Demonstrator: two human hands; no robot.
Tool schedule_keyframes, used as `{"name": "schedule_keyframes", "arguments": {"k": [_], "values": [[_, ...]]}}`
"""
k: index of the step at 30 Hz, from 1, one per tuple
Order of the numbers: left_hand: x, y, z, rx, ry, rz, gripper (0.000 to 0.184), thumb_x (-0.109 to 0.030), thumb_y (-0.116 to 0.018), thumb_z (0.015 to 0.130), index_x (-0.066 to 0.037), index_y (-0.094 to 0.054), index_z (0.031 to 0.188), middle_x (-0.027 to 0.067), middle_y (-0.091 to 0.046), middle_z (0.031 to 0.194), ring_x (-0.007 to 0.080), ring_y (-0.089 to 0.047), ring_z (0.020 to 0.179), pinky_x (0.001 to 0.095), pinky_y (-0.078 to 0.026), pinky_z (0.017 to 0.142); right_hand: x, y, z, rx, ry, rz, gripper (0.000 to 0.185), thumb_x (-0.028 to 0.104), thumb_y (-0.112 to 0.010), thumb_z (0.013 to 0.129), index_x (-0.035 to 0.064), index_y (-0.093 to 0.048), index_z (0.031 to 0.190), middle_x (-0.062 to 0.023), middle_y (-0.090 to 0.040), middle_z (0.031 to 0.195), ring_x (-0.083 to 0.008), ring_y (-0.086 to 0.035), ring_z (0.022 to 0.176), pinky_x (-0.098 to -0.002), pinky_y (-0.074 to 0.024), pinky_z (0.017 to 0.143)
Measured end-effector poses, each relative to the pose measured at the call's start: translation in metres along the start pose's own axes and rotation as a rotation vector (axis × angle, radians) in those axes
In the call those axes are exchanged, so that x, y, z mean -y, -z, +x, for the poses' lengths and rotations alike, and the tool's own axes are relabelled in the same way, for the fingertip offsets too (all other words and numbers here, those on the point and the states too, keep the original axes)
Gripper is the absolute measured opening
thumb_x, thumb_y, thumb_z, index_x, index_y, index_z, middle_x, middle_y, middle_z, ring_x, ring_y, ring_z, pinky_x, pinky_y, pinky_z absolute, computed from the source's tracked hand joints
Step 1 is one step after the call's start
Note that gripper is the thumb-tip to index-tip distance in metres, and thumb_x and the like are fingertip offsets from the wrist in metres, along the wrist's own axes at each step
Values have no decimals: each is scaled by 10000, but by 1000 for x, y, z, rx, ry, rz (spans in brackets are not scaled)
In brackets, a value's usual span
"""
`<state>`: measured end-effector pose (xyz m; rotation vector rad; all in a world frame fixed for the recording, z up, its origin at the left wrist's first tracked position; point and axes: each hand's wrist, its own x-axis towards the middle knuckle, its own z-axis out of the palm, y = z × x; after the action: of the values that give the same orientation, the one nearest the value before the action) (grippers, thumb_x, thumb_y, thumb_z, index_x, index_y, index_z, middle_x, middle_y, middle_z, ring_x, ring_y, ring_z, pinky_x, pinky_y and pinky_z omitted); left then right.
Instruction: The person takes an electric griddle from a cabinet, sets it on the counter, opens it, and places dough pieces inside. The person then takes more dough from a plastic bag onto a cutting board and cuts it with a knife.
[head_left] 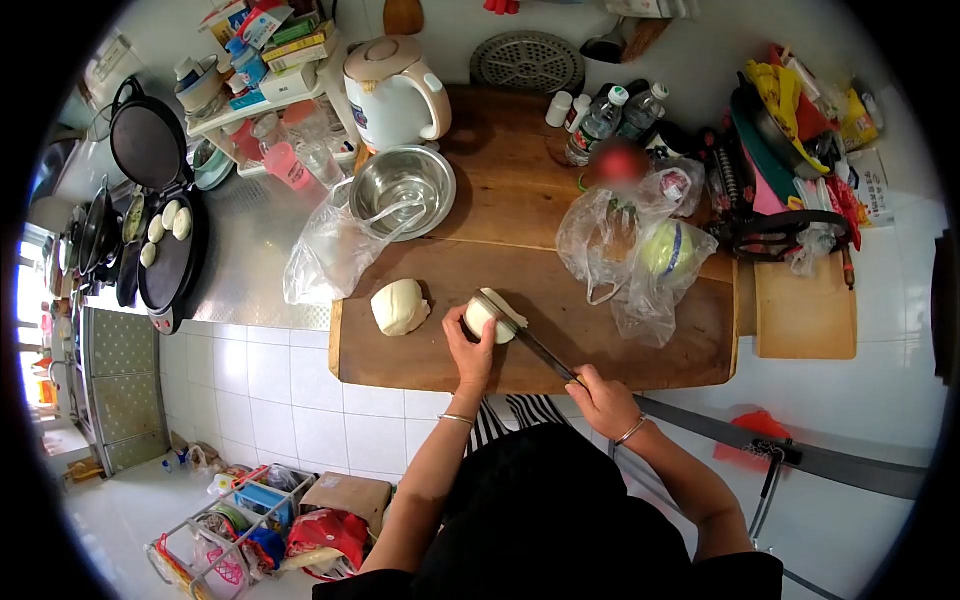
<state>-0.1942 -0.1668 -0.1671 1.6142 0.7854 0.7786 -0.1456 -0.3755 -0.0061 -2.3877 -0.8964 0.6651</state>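
My left hand (472, 348) presses its fingers and thumb around a pale piece of dough (487, 320) near the front of the wooden board (620, 362). In my right hand (606, 402) is the handle of a knife (542, 352). Its long dark blade slants up and left across the dough; how deep the edge sits is hard to see. Left of my hands, a second, rounder lump of dough (398, 308) lies apart on the board.
Behind the dough stand a steel bowl (437, 222), a plastic bag (325, 265) and an electric kettle (385, 105). Toward the right lie clear bags with a green vegetable (667, 248). Several white pieces rest on the open griddle (180, 270) at far left.
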Motion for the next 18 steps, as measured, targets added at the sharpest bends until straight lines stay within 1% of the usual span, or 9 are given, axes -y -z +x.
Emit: {"name": "schedule_keyframes", "arguments": {"k": [1,2,4,6,7,8,11,14,18], "values": [[2,0,0,-4,6,-12,441,-157,-705,734,-11,-481,1084,137,-457,1084,287,-453,1034,364,-363,932,2,-1,2,-10,1,-17,283,290,-501,905,50,-487,1056,-170,-614,717,-374,-603,647,-451,-460,551],[3,1,0,-3,6,-15,441,-157,-705,734,-11,-481,1084,137,-457,1084,287,-453,1034,364,-363,932,4,-2,4,-12,0,-19,283,290,-501,905,50,-487,1056,-170,-614,717,-374,-603,647,-451,-460,551],[5,0,-1,-11,1,-36,442,-136,-704,732,-7,-478,1088,138,-462,1089,286,-455,1041,363,-362,935,9,-1,8,-26,3,-32,284,333,-490,908,58,-482,980,-203,-602,688,-401,-593,630,-500,-450,534],[5,-2,-1,-24,29,-72,443,-118,-708,725,-6,-476,1086,140,-464,1087,286,-455,1045,364,-360,942,10,0,12,-52,40,-51,284,343,-481,912,63,-469,960,-198,-600,670,-401,-594,622,-500,-453,532],[4,-2,-2,-13,7,-49,440,-117,-707,725,-8,-477,1083,139,-463,1084,286,-454,1044,365,-359,942,14,3,14,15,-12,-97,295,359,-464,918,65,-454,946,-197,-600,664,-404,-596,627,-504,-458,540],[6,0,0,-9,-14,-18,437,-117,-707,725,-9,-477,1080,138,-462,1082,285,-452,1042,365,-359,942,14,3,20,2,-5,-95,295,359,-464,918,65,-454,946,-197,-600,664,-404,-596,627,-504,-458,540],[5,1,-2,-3,9,-12,438,-122,-703,726,-14,-474,1083,136,-459,1080,286,-451,1037,368,-359,938,19,0,26,23,-23,-64,309,379,-441,922,70,-437,931,-202,-610,668,-416,-596,634,-517,-461,549],[8,-2,-1,-12,30,-39,445,-127,-700,729,-14,-470,1093,136,-459,1082,286,-453,1034,368,-359,936,20,-2,34,68,-42,-111,313,381,-441,921,68,-430,921,-210,-616,682,-418,-598,645,-520,-463,556],[7,-1,0,-20,27,-61,457,-135,-698,732,-10,-468,1107,134,-461,1084,285,-457,1039,366,-360,936,22,-6,47,73,-42,-112,320,385,-442,920,65,-425,914,-216,-615,684,-425,-596,651,-525,-464,564]]}}
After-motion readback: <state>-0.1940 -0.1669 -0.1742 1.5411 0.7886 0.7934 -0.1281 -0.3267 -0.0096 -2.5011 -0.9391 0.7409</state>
